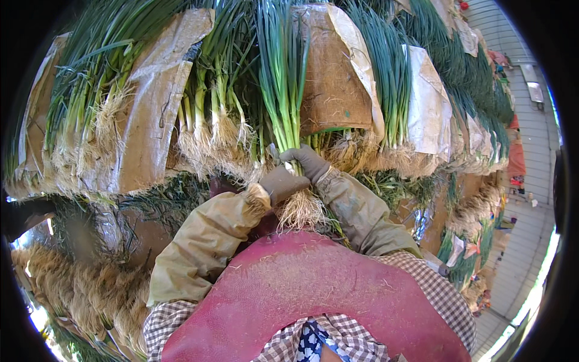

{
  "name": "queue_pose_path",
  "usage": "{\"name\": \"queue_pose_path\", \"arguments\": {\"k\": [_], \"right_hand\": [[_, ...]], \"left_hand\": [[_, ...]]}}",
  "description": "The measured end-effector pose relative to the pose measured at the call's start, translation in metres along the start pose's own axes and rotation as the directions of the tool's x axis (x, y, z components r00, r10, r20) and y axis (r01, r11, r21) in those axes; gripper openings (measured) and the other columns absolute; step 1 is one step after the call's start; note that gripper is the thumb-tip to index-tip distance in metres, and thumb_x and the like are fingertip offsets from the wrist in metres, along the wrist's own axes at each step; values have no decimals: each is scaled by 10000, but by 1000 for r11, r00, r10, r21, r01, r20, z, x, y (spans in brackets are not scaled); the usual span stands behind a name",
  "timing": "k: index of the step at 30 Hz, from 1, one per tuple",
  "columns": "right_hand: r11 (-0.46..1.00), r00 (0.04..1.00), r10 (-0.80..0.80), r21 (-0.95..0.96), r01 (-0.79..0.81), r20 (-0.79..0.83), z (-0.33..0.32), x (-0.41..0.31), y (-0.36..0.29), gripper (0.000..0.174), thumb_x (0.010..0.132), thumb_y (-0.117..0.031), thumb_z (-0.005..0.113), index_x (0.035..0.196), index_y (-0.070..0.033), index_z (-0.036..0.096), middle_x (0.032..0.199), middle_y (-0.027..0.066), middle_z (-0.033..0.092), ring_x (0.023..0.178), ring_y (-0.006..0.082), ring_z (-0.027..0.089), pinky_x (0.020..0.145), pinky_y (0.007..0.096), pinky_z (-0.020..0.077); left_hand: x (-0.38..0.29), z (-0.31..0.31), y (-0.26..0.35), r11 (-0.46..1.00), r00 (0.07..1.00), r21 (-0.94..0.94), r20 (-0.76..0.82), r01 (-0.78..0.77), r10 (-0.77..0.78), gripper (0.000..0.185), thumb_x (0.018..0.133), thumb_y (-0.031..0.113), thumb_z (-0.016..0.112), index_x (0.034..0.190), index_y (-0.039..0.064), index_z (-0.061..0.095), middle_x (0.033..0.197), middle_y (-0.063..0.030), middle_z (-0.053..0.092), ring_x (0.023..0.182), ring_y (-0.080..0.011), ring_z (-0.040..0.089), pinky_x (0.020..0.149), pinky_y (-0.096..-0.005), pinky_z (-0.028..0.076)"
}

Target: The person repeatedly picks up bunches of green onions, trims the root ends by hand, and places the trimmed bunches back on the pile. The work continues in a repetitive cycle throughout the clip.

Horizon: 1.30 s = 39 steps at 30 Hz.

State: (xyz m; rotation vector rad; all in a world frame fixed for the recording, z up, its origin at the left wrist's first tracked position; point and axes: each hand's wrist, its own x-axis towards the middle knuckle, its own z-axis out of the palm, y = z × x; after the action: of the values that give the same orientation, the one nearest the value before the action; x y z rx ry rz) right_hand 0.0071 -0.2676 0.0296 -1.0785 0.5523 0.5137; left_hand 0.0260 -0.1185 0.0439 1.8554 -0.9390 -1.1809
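A bunch of green onions (285,99) stands upright before me, its leaves pointing away and its pale roots (302,210) hanging by my chest. My left hand (286,184), in a brown-grey glove, wraps the lower white stems just above the roots. Slightly higher, my right hand (308,162) in a matching glove closes around the same stems, its thumb across the front. Most of the fingers are hidden behind the bunch. Beside my left hand, more green onions (217,113) with pale, tangled roots lean in a row.
Brown and white sheets (334,86) separate the bundles along the row. Loose leaf trimmings (172,194) lie below it. Behind me on the left are more rooted bundles (86,289). A maroon apron (312,280) covers my front. Farther right is a ribbed pale surface (529,149).
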Motion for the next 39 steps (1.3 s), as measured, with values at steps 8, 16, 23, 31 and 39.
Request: {"name": "queue_pose_path", "arguments": {"k": [8,16,23,31,39], "right_hand": [[995,998,61,74,-64,34,-24,-5,-8,313,716,-57,658,1003,41,583,824,149,660,666,192,650,620,293,559],[955,992,123,269,-126,25,-9,-13,-15,479,726,-45,641,1163,82,492,973,194,628,848,273,666,811,374,582],[987,987,117,124,-103,-106,6,-17,-12,269,749,-162,662,936,28,639,732,83,653,604,162,626,587,265,531],[995,985,20,102,-3,-170,33,-5,-13,465,721,-16,623,1174,54,542,945,107,661,709,178,654,656,291,565],[916,980,189,371,-150,-71,-1,-20,-41,432,702,-57,634,1107,44,521,872,167,646,807,280,668,779,372,576]], "left_hand": [[-141,-31,-79,853,921,-356,76,383,-382,527,867,479,573,1062,-1,669,939,-144,692,824,-241,657,757,-358,518],[-102,-45,-74,863,923,-505,-332,0,-194,544,848,360,606,1243,-8,540,1158,-220,609,1011,-321,626,860,-409,510],[-12,-37,-24,984,835,-81,-543,-158,90,344,797,214,663,1111,96,586,1014,-183,635,864,-330,638,747,-396,514],[-9,-25,-44,993,856,-51,-513,-102,62,113,780,162,587,792,56,625,725,-182,614,708,-375,604,645,-443,488],[-62,-39,-101,987,989,68,5,146,-147,250,800,206,586,966,42,678,811,-200,653,740,-322,641,698,-399,513]]}}
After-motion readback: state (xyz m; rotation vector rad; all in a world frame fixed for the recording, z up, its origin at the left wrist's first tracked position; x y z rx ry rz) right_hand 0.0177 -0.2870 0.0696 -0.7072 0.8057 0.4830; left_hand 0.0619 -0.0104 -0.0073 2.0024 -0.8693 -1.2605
